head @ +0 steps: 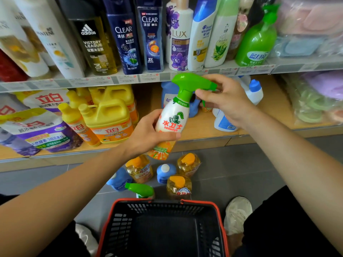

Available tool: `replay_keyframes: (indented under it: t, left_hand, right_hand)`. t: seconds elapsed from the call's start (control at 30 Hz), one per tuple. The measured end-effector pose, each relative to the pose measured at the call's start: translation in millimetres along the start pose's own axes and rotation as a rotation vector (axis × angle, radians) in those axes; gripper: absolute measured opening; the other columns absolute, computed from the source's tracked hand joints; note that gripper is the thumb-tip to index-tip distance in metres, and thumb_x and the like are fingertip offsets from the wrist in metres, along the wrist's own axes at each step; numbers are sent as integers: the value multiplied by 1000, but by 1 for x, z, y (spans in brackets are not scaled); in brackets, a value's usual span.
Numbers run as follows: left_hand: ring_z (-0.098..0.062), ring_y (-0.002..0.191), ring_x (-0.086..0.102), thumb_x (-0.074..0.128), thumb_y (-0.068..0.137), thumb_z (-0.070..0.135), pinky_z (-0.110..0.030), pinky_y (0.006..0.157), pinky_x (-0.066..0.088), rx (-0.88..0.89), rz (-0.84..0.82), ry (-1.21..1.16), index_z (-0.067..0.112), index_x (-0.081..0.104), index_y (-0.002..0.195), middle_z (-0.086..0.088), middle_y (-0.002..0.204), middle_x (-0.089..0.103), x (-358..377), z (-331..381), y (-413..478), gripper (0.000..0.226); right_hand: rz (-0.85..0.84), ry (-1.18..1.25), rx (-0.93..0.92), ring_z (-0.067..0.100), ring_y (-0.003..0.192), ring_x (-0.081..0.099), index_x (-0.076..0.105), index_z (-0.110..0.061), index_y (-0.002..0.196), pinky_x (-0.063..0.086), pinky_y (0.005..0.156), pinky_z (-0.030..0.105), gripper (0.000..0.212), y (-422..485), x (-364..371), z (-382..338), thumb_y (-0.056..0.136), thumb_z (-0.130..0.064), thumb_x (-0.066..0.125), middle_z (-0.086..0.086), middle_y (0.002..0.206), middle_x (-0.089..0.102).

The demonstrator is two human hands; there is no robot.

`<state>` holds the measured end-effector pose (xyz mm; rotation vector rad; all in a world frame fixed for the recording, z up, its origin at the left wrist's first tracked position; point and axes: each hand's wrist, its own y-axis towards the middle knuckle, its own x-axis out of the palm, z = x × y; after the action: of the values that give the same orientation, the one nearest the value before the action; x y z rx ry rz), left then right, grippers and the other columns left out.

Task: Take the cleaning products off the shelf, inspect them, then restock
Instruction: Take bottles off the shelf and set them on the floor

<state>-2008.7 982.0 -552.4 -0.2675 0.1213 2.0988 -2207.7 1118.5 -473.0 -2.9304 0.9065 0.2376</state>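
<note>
Two hands on one spray bottle (173,115). It is held tilted in the air, beyond the basket (167,202) and higher than it, label towards the person.

Left hand (148,134): fingers and thumb curled round the white body, at the red lettering. Right hand (228,102): pinching the green trigger head (193,82), thumb under the nozzle, fingers over the top.

Floor, just past the basket's far rim: three orange-capped bottles (188,164), two blue bottles (165,172) and a second green sprayer (141,190). The sprayer is nearest the rim. All stand upright, bunched close.

Lower shelf (204,130), further out from the basket, behind the held bottle:
- Yellow jugs (109,115) off to the basket's left, refill pouches (42,130) further left again.
- A blue jug (168,91) straight out from the basket, partly hidden by the held bottle.
- White-and-blue bottles (222,121) off to the right. Cannot tell if the front one stands or leans.

Upper shelf (289,68), farthest up from the basket: a row of shampoo bottles (128,39), with a green pump bottle (256,39) towards the right end. Price tags (128,78) run along its edge.

A pale shoe (237,214) sits just beside the basket's right corner.
</note>
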Motion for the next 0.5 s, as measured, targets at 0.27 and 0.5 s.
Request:
replay_keyframes:
  t: [0.27,0.5]
  left_hand:
    - [-12,94,69,79,53,69,-42,80,59,63,-3,503,24,62,131,6,107,71,-27,-6,-14,92]
    - [-15,91,66,75,57,70,-36,71,56,179,40,820,33,62,131,10,105,71,-37,-2,-24,84]
  right_hand:
    - [-318,-652,-287,13,106,61,64,-22,130,52,88,26,69,4,2,-6,67,-17,92,-2,119,63]
    - [-450,-789,-242,16,100,64,74,-27,111,53,90,42,45,3,20,1,69,-21,90,-4,107,71]
